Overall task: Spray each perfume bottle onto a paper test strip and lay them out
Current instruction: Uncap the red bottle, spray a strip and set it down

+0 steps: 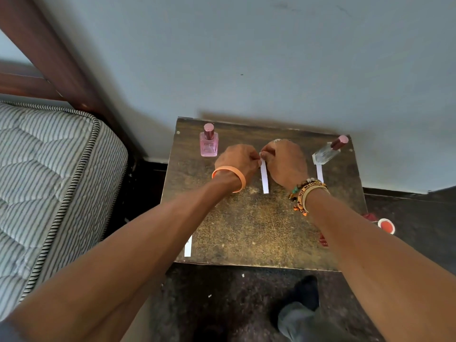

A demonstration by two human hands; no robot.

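From the head view, a small square table (259, 230) with a worn, mottled brown top stands against a pale wall, its left edge close to a striped quilted mattress (49, 181) and its near edge above dark floor. Both hands meet at the table's far middle: the left hand (237, 159) and right hand (283, 161) pinch the top end of a narrow white paper test strip (264, 177), fingers closed on it, the strip lying toward the viewer. A pink glass perfume bottle (208, 143) stands upright at the far left. A clear perfume bottle (328, 151) with a dark red cap leans at the far right, a second strip (320, 172) just before it. A third strip (188, 246) lies at the near-left edge. The table's near half is open.
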